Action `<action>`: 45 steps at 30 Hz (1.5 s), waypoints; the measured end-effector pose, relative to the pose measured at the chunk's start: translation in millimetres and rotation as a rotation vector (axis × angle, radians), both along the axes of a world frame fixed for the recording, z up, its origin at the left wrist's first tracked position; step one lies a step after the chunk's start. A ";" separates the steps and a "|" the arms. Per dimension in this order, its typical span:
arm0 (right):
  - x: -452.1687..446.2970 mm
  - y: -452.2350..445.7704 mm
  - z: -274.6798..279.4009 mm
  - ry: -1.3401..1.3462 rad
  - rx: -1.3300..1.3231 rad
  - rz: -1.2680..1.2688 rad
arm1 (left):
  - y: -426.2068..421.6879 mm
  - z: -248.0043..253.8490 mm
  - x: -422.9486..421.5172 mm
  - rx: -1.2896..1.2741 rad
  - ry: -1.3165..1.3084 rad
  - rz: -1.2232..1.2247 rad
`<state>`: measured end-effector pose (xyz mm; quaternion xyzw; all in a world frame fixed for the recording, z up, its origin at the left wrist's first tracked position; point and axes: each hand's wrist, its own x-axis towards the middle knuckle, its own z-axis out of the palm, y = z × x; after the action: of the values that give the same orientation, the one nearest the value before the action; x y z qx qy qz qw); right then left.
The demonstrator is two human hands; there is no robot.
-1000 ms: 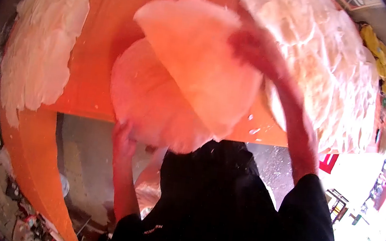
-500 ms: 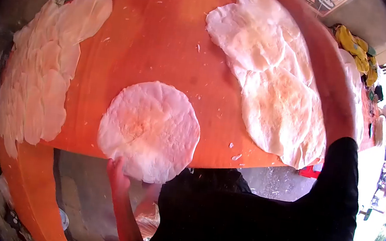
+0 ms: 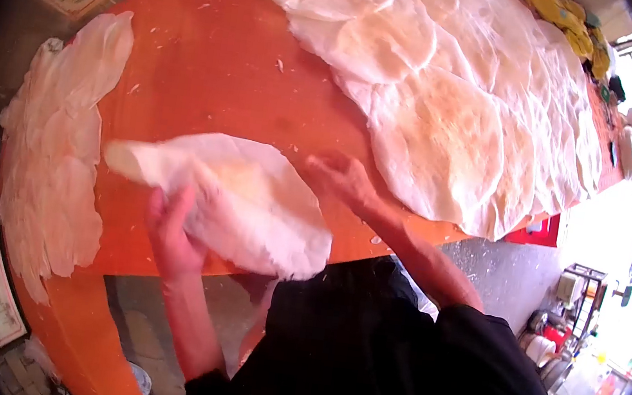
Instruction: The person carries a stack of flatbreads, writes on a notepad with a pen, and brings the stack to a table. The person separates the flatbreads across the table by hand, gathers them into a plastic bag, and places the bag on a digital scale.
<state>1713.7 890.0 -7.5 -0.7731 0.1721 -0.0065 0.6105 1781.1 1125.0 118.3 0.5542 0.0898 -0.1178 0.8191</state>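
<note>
A thin round flatbread [image 3: 254,190], pale with a faint brown centre, lies at the front of the orange table [image 3: 213,74], its left side lifted and folded over. My left hand [image 3: 176,232] grips its near left part, with the fingers partly under the sheet. To the right of the flatbread, my right hand [image 3: 338,175] hovers with bent fingers near its edge; whether it touches anything is unclear. Many overlapping flatbreads [image 3: 450,135] cover the right side of the table.
A layered row of pale sheets [image 3: 60,158] runs along the table's left edge. Yellow cloth [image 3: 563,19] lies at the far right. A red box [image 3: 537,231] stands below the right edge, and a metal rack [image 3: 581,297] is farther right.
The right hand has come back from the far right stack to beside the flatbread. My left hand has moved up, and the flatbread's left side is now raised and folded. The view has turned.
</note>
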 end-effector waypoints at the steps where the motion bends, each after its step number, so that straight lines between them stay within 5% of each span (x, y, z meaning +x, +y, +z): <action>1: 1.9 -9.9 4.9 0.256 0.561 -0.109 | -7.9 4.8 12.5 -0.090 -0.057 -0.056; 4: 10.9 -29.9 2.9 0.521 0.952 -0.158 | -28.6 30.1 36.1 -0.253 -0.257 -0.343; 5: 4.1 -24.6 66.2 0.262 1.252 -0.174 | -34.2 37.7 38.9 -0.295 -0.295 -0.286; 6: 3.8 -39.0 47.8 0.047 1.259 -0.048 | -37.2 41.5 41.7 -0.334 -0.336 -0.227; 8: 5.1 -55.1 57.2 -0.105 1.120 -0.223 | -27.1 29.7 50.8 -0.359 -0.420 -0.329; 11: 9.7 -101.0 46.1 -0.257 0.870 -0.528 | -25.5 -2.6 51.6 -0.037 -0.246 -0.206; 14: -16.5 -140.5 22.5 -0.273 0.277 -0.446 | -15.5 -81.0 52.4 0.176 0.067 -0.256; 15: -29.9 -153.9 17.3 -0.272 0.267 -0.461 | -23.4 -86.2 36.0 0.205 0.055 -0.296; 19: -114.7 -228.0 -26.9 -0.055 -0.866 -0.737 | 15.3 -152.4 -1.5 0.335 0.124 -0.321; 24: -210.5 -283.8 -25.1 0.536 -0.760 -0.969 | 26.8 -193.5 -33.3 0.459 0.171 -0.246; 28: -242.5 -306.9 -27.3 0.475 -0.443 -1.064 | 22.4 -192.0 -32.2 0.472 0.158 -0.219; 30: -251.2 -317.9 -10.4 0.601 -0.910 -1.150 | 26.6 -196.6 -29.6 0.469 0.146 -0.240; 31: -266.2 -325.5 -10.8 0.595 -0.909 -1.192 | 25.6 -193.6 -30.2 0.467 0.154 -0.232; 35: -313.7 -350.5 -23.2 0.772 -0.718 -1.073 | 29.3 -196.2 -32.0 0.444 0.145 -0.208; 37: -321.4 -353.2 -27.1 0.670 -0.291 -1.212 | 30.9 -199.7 -29.3 0.441 0.138 -0.202; 41: -332.8 -354.7 -37.1 0.606 -0.230 -1.194 | 33.4 -203.5 -27.4 0.447 0.125 -0.197; 44: -331.1 -353.2 -21.7 0.747 -0.490 -1.101 | 27.4 -199.2 -29.4 0.469 0.131 -0.186; 45: -327.4 -343.7 -16.5 0.690 -0.800 -1.150 | 24.8 -197.0 -30.0 0.484 0.139 -0.184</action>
<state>1386.3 546.3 -24.0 -0.6822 0.7103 -0.1427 0.0983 1751.1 1149.9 -78.8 0.7305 0.1206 -0.2043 0.6404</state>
